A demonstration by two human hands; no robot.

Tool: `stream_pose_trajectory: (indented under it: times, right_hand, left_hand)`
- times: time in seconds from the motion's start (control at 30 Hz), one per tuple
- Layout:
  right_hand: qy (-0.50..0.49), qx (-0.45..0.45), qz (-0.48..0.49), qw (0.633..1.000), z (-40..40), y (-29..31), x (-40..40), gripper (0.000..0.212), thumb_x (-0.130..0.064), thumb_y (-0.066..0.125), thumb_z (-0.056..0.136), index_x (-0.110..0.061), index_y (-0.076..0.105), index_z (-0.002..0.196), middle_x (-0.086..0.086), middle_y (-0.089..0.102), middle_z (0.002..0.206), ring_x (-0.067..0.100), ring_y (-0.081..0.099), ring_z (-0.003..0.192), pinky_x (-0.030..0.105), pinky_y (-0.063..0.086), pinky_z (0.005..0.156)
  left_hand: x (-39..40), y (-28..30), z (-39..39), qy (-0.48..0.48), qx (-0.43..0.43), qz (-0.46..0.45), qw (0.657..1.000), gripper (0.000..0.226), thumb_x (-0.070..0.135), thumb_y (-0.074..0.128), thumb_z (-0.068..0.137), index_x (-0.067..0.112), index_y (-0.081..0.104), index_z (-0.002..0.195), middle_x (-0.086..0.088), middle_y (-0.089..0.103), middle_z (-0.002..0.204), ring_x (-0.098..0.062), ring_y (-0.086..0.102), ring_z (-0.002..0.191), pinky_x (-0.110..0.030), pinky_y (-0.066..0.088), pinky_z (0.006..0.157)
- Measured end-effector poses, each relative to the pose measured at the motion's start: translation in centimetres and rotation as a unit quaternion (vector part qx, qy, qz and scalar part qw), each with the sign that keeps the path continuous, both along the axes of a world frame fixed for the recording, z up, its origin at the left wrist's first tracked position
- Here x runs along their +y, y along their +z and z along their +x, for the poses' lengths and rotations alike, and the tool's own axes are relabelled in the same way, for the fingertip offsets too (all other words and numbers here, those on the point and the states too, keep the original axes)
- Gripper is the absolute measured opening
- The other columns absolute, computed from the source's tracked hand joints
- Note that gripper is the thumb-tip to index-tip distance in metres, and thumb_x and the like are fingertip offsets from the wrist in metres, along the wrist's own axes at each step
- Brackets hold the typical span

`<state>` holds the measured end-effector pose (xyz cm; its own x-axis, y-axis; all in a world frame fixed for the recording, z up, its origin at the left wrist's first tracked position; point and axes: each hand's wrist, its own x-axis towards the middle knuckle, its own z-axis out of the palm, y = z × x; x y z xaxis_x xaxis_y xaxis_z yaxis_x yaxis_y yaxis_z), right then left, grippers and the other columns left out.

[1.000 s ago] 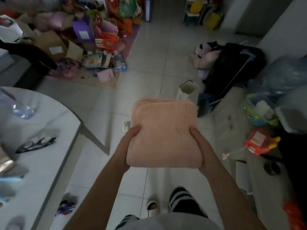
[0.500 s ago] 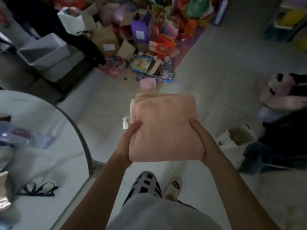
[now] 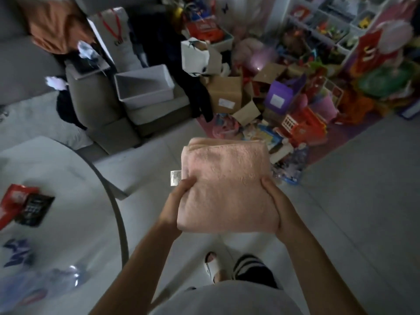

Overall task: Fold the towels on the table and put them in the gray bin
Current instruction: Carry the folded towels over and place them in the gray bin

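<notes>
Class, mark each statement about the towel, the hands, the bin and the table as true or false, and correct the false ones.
1. Both hands hold the pink towel. True: the left hand and right hand grip its near corners.
2. The towel is unfolded. False: it is folded into a compact block.
3. The towel already lies in the gray bin. False: it is held over the floor, apart from the bin.
4. The bin looks empty. True.
5. The table is on the person's right. False: it is on the left.
</notes>
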<state>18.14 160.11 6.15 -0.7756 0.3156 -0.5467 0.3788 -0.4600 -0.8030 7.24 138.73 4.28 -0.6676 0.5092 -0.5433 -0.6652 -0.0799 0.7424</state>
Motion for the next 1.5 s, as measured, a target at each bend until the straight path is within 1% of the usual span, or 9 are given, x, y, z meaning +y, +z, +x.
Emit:
stream_pose_trajectory:
  times: [0.23,0.5,0.63,0.77,0.87,0.97,1.2,1.37,1.5]
  right_hand:
    - [0.079,0.036,-0.036,0.996,-21.6,-1.6,2.4,0.031,-0.042,0.051,0.098,-0.026,0.077,0.108,0.010,0.071,0.121,0.028,0.068,0.111,0.047,0.052,0.096]
    - [0.185,-0.002,-0.042,0.982,-48.5,-4.2,3.5,0.042,-0.053,0.071,0.080,-0.024,0.076,0.109,0.010,0.072,0.119,0.028,0.070,0.107,0.034,0.058,0.075]
    - [0.244,-0.033,-0.039,0.968,-59.7,-4.1,2.2,0.058,-0.062,0.083,0.056,-0.028,0.078,0.104,0.009,0.074,0.114,0.027,0.071,0.103,0.041,0.055,0.081]
    - [0.281,-0.024,-0.051,0.958,-68.9,-4.7,-0.1,0.051,-0.057,0.080,0.067,-0.024,0.076,0.106,0.010,0.073,0.114,0.030,0.071,0.104,0.043,0.056,0.081]
    - [0.274,-0.036,-0.044,0.960,-75.3,-6.2,-2.3,0.059,-0.051,0.074,0.077,-0.013,0.068,0.121,0.017,0.069,0.122,0.036,0.066,0.112,0.053,0.053,0.094]
    - [0.252,-0.059,-0.036,0.965,-81.9,-7.9,-5.3,0.057,-0.050,0.074,0.077,-0.015,0.068,0.121,0.015,0.070,0.120,0.034,0.067,0.111,0.054,0.052,0.096]
    - [0.254,-0.168,-0.040,0.952,-95.7,-11.5,-14.6,0.038,-0.041,0.066,0.081,-0.015,0.070,0.108,0.013,0.077,0.100,0.027,0.075,0.087,0.033,0.060,0.060]
    - [0.326,-0.202,0.027,0.923,-104.5,-17.2,-21.2,0.047,-0.050,0.055,0.090,-0.020,0.062,0.125,0.011,0.070,0.118,0.030,0.066,0.110,0.053,0.050,0.099]
    - [0.330,-0.188,0.040,0.924,-112.2,-23.9,-26.5,0.056,-0.051,0.059,0.076,-0.021,0.062,0.123,0.011,0.069,0.117,0.025,0.068,0.103,0.043,0.058,0.085]
  left_hand:
    - [0.7,-0.9,-16.9,0.107,-0.034,0.016,0.994,0.060,0.045,0.067,0.084,0.003,0.063,0.127,-0.023,0.070,0.120,-0.036,0.069,0.109,-0.042,0.058,0.078]
    - [0.2,-1.1,-38.1,0.188,-0.055,0.013,0.981,0.061,0.049,0.064,0.085,0.011,0.057,0.132,-0.020,0.069,0.123,-0.037,0.068,0.112,-0.046,0.057,0.084]
    - [-1.5,-0.3,-46.6,0.224,-0.074,0.014,0.972,0.064,0.051,0.066,0.081,0.012,0.057,0.131,-0.020,0.071,0.121,-0.038,0.069,0.109,-0.047,0.058,0.084]
    - [-3.9,-1.6,-54.4,0.261,-0.108,0.037,0.959,0.066,0.049,0.066,0.079,0.010,0.057,0.131,-0.023,0.069,0.122,-0.040,0.068,0.109,-0.050,0.058,0.088]
    - [-6.1,-3.4,-61.0,0.250,-0.126,0.028,0.960,0.072,0.049,0.067,0.077,0.008,0.056,0.136,-0.026,0.065,0.128,-0.045,0.061,0.119,-0.055,0.049,0.100]
    - [-9.2,-5.4,-68.0,0.234,-0.141,0.018,0.962,0.069,0.052,0.067,0.077,0.009,0.060,0.131,-0.024,0.068,0.123,-0.042,0.066,0.113,-0.055,0.054,0.095]
    - [-19.5,-8.6,-82.7,0.205,-0.193,0.001,0.959,0.062,0.042,0.064,0.086,0.003,0.057,0.133,-0.023,0.068,0.126,-0.039,0.065,0.116,-0.048,0.052,0.097]
    - [-26.4,-13.3,-92.0,0.232,-0.190,-0.033,0.953,0.062,0.042,0.069,0.083,0.003,0.060,0.130,-0.025,0.068,0.124,-0.041,0.067,0.112,-0.046,0.058,0.087]
    - [-31.0,-20.1,-97.9,0.261,-0.163,-0.034,0.951,0.059,0.047,0.068,0.087,0.007,0.064,0.130,-0.023,0.064,0.131,-0.039,0.063,0.120,-0.045,0.056,0.095]
